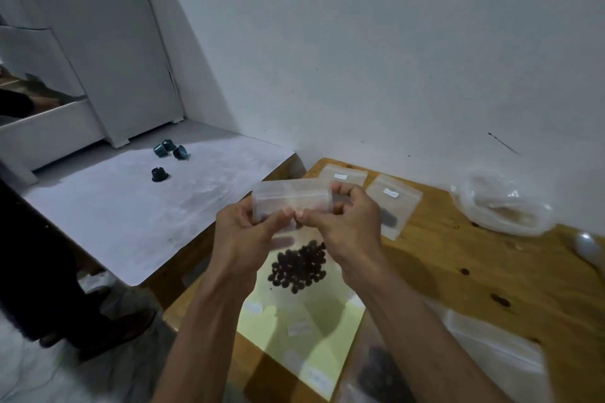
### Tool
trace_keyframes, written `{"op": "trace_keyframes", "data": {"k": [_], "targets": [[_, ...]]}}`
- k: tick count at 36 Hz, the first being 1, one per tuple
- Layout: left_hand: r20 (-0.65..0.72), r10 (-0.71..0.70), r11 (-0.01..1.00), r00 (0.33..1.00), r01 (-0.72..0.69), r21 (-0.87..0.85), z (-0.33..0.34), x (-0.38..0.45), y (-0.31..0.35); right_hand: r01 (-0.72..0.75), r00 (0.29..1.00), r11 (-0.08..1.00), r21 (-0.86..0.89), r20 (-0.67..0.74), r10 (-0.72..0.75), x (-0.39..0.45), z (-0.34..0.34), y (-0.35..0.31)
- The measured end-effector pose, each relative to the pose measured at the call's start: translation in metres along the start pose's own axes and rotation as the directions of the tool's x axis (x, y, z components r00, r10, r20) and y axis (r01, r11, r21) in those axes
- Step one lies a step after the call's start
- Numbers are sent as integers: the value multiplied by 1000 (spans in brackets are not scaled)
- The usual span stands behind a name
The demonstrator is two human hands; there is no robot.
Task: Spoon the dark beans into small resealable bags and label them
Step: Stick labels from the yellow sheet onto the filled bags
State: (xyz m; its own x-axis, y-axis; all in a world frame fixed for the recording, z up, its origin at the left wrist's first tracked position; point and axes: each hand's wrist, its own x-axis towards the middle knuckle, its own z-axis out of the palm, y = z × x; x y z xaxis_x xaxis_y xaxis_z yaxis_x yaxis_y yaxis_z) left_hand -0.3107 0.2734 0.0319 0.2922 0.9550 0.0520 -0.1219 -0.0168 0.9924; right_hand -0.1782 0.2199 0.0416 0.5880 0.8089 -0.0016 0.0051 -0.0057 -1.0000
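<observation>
right now both hands are up over the wooden surface, working a small clear resealable bag. the left hand pinches the bag's near edge between thumb and fingertips, and the right hand pinches it just beside, the two thumbs almost touching at the middle of the strip. the bag looks empty, held level and off the surface. my read is that this is the opening step, pulling the seal apart so beans can go in.

below the hands the dark beans lie in a loose pile on a pale yellow sheet, which carries a few small white labels. two labelled bags lie flat farther back, one with dark contents. a white spoon rests at the right edge, well apart from the pile.

next the mouth needs to be held wide with one hand, freeing the other to fetch the spoon.
</observation>
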Motion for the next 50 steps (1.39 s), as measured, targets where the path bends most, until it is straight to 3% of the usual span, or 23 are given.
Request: {"op": "trace_keyframes", "data": {"k": [7, 16, 18, 22, 29, 35, 43, 50], "targets": [[52, -15, 999, 999, 18, -51, 28, 12, 5, 111, 991, 987, -118, -61, -119, 6, -23, 0], [27, -74, 996, 997, 75, -40, 77, 58, 7, 188, 979, 910, -368, -3, -204, 25, -66, 12], [35, -55, 998, 998, 54, 29, 88, 69, 2, 158, 982, 928, -338, -48, -184, 36, -74, 13], [71, 16, 927, 997, -41, 372, 101, 83, -7, 126, 965, 950, -286, -185, -184, 64, -82, 14], [163, 77, 791, 984, -160, 591, 95, 117, -20, 11, 955, 966, -258, -285, -87, 112, -59, 26], [156, 74, 674, 985, -165, 720, 85, 151, -35, -60, 973, 860, -506, -221, -62, 140, -30, 42], [186, -5, 643, 982, -140, 753, 83, 167, -58, -63, 985, 542, -838, -141, -103, 147, -24, 51], [218, 38, 642, 975, -191, 743, 83, 164, -58, -39, 984, 563, -826, -131, -124, 141, -29, 49]]}}
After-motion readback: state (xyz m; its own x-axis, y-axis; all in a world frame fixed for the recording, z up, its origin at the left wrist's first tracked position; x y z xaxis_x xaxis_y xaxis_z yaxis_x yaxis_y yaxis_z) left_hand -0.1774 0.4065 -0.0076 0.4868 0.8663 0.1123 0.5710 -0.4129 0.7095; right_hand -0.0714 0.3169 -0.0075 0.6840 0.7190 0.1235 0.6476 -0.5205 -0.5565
